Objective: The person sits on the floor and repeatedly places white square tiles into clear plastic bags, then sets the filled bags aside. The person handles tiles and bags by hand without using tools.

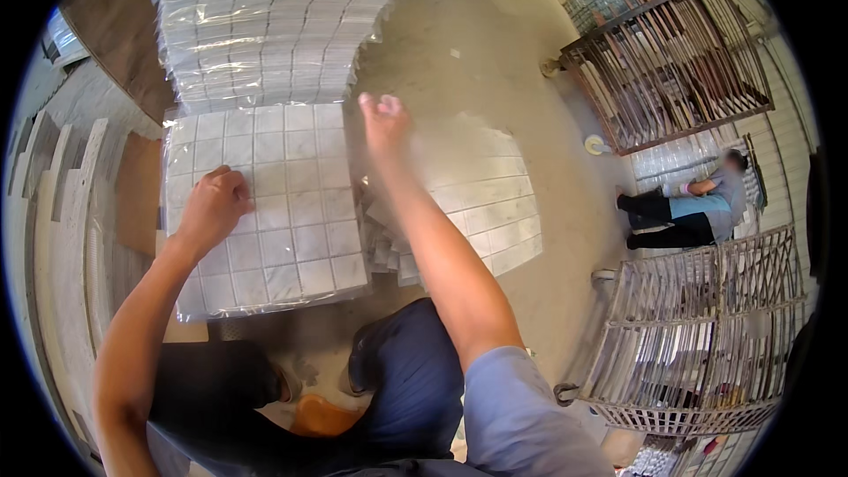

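Though wrapped in slick film, tile sheet likely heavy, floppy, brittle: left hand fisted on it; right hand blurred, cannot tell.

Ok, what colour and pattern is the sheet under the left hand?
The mosaic tile sheet is a grid of pale grey-white squares under clear plastic wrap, seen in the head view.

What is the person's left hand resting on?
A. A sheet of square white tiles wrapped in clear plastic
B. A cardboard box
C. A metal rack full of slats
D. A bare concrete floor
A: the left hand, closed in a fist, lies on the plastic-wrapped sheet of square white tiles, while the metal racks stand off to the right.
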Demonstrator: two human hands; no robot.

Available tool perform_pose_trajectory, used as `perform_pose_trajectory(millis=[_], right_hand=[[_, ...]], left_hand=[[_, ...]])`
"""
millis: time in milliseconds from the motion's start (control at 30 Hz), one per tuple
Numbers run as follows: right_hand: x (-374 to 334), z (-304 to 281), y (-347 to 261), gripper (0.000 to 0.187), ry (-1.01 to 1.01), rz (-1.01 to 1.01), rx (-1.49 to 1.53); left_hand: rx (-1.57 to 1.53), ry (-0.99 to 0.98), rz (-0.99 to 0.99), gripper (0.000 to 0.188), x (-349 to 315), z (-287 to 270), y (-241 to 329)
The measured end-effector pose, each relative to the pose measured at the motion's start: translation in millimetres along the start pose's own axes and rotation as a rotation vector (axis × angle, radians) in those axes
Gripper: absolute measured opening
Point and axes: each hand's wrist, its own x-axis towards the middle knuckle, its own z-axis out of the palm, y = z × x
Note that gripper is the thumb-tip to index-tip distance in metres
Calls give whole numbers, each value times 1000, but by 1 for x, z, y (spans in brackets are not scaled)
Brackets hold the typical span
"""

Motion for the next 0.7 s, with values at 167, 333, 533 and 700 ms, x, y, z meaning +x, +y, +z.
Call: perform_pose_trajectory(millis=[167, 333, 533, 700], right_hand=[[54, -133, 81, 37, 202, -268, -335], [92, -226, 105, 62, 85, 122, -785], [117, -253, 143, 67, -49, 292, -787], [129, -262, 161, 60, 44, 283, -404]], left_hand=[[64, 39, 1, 14, 6, 17, -2], [42, -36, -45, 13, 1, 0, -1], [-9, -80, -131, 15, 4, -5, 8], [4, -67, -114, 16, 5, -6, 6]])
